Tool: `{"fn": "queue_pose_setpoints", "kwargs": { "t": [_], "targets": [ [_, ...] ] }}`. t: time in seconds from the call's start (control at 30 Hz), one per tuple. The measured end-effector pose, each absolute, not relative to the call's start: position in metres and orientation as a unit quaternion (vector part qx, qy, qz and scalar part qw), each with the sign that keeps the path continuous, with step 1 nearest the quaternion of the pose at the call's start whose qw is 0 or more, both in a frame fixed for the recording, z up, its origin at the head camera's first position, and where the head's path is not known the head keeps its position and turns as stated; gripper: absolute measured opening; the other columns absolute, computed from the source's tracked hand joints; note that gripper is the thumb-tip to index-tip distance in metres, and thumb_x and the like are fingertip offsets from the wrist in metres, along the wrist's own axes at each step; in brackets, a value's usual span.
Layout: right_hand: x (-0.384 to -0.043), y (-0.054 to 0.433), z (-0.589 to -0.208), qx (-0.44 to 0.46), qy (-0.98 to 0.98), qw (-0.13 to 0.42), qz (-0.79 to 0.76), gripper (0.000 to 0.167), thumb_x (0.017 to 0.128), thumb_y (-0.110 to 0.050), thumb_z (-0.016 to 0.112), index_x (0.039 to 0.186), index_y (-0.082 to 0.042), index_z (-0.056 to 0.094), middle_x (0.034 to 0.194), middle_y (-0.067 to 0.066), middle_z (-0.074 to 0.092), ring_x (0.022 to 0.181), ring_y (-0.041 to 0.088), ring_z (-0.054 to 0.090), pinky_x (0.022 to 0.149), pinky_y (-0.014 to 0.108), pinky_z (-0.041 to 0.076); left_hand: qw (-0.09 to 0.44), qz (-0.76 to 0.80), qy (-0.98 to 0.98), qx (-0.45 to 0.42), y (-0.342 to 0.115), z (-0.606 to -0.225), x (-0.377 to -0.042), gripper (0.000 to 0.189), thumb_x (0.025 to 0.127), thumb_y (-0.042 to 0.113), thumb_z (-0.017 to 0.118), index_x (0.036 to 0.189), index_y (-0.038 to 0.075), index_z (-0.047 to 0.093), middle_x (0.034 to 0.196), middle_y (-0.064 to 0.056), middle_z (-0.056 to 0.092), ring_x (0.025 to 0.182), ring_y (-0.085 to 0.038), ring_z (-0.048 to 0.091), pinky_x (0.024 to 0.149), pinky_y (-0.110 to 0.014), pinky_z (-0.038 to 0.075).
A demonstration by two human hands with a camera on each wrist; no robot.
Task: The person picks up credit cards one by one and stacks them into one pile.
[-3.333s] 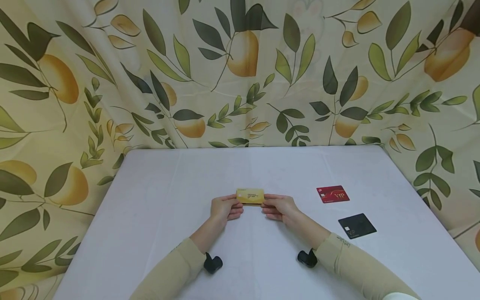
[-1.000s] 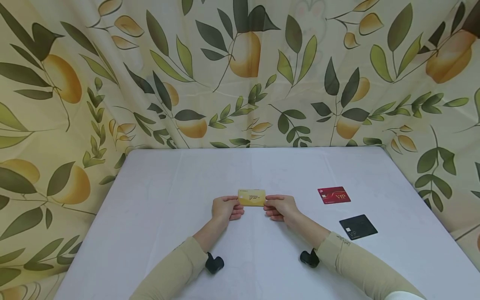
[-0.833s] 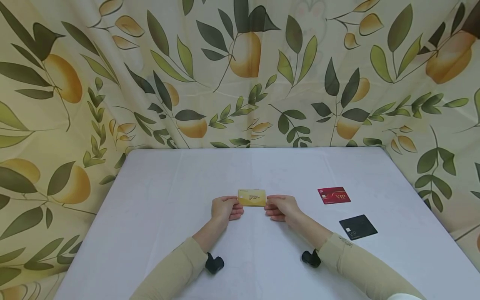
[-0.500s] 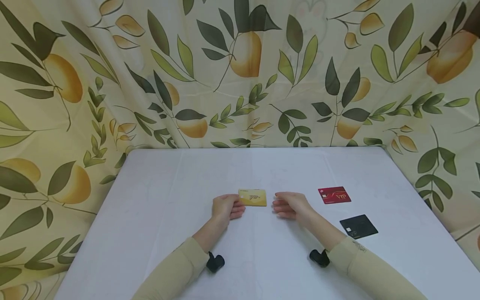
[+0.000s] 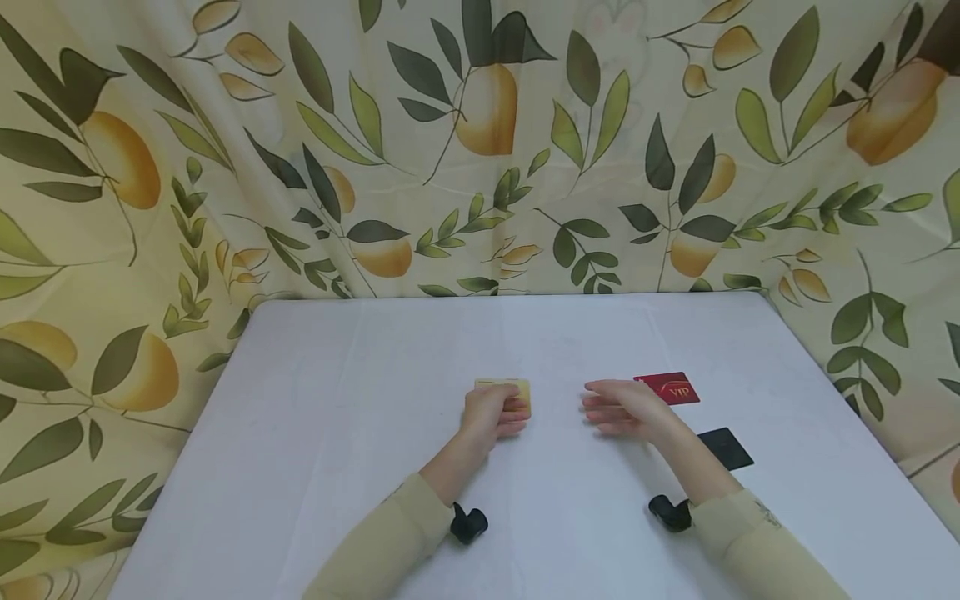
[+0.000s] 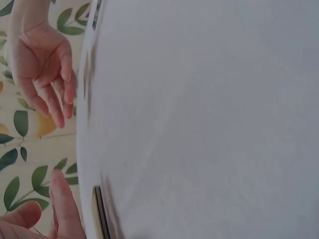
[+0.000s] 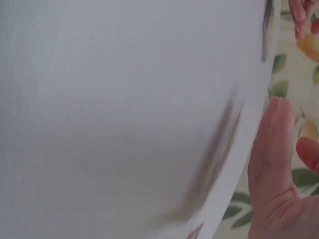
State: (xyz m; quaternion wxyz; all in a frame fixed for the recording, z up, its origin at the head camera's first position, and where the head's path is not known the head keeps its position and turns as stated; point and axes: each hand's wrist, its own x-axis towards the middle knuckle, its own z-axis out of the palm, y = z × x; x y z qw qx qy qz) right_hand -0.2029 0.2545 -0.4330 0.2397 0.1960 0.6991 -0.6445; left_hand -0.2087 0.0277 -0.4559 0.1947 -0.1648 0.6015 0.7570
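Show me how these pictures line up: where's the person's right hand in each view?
Head: right hand right of centre, its fingers pointing left.
Left wrist: right hand in the upper left, palm showing.
Right wrist: right hand at lower right, cut off by the frame.
Shared landmark: the white tabletop, visible in all three.

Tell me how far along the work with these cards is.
Seemingly done: the gold card lies flat on the table; its layered edge in the left wrist view suggests a stack. In hand: no grip shows; the left hand is over the gold card, the empty right hand near the red card. Probably left: gathering the red card and black card, both lying apart.
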Motion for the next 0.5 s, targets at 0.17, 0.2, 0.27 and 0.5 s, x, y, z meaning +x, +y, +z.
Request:
{"fn": "queue_pose_setpoints", "kwargs": {
  "t": [0.17, 0.2, 0.27, 0.5],
  "targets": [
    [-0.202, 0.28, -0.43, 0.192, 0.697, 0.244, -0.647, 0.058, 0.092, -0.031, 0.054, 0.136, 0.001, 0.036, 0.105, 0.007, 0.067, 0.091, 0.02, 0.066, 0.078, 0.034, 0.054, 0.235, 0.759, 0.587, -0.153, 0.049, -0.456, -0.207, 0.032, 0.085, 0.016, 0.06, 0.113, 0.0, 0.058, 0.093, -0.016, 0.068, 0.077, -0.027, 0.068, 0.069, -0.036, 0.056],
    [-0.202, 0.285, -0.43, 0.189, 0.695, 0.244, -0.649, 0.059, 0.092, -0.031, 0.054, 0.137, 0.001, 0.034, 0.105, 0.007, 0.066, 0.092, 0.02, 0.066, 0.079, 0.035, 0.054, 0.243, 0.759, 0.583, -0.156, 0.053, -0.456, -0.207, 0.033, 0.085, 0.017, 0.06, 0.114, 0.001, 0.057, 0.093, -0.016, 0.068, 0.077, -0.027, 0.068, 0.069, -0.036, 0.056],
    [-0.202, 0.295, -0.43, 0.185, 0.693, 0.242, -0.653, 0.06, 0.093, -0.031, 0.053, 0.138, 0.001, 0.032, 0.105, 0.006, 0.066, 0.092, 0.02, 0.065, 0.08, 0.035, 0.054, 0.258, 0.759, 0.575, -0.163, 0.062, -0.456, -0.206, 0.033, 0.085, 0.017, 0.06, 0.113, 0.002, 0.057, 0.092, -0.014, 0.068, 0.076, -0.027, 0.068, 0.069, -0.036, 0.056],
    [-0.197, 0.33, -0.428, 0.173, 0.683, 0.221, -0.675, 0.063, 0.095, -0.032, 0.048, 0.142, 0.002, 0.023, 0.1, -0.001, 0.066, 0.092, 0.017, 0.065, 0.083, 0.036, 0.052, 0.295, 0.768, 0.541, -0.172, 0.09, -0.457, -0.21, 0.033, 0.085, 0.02, 0.06, 0.114, 0.005, 0.058, 0.093, -0.013, 0.068, 0.08, -0.029, 0.067, 0.072, -0.039, 0.056]
  ]
}}
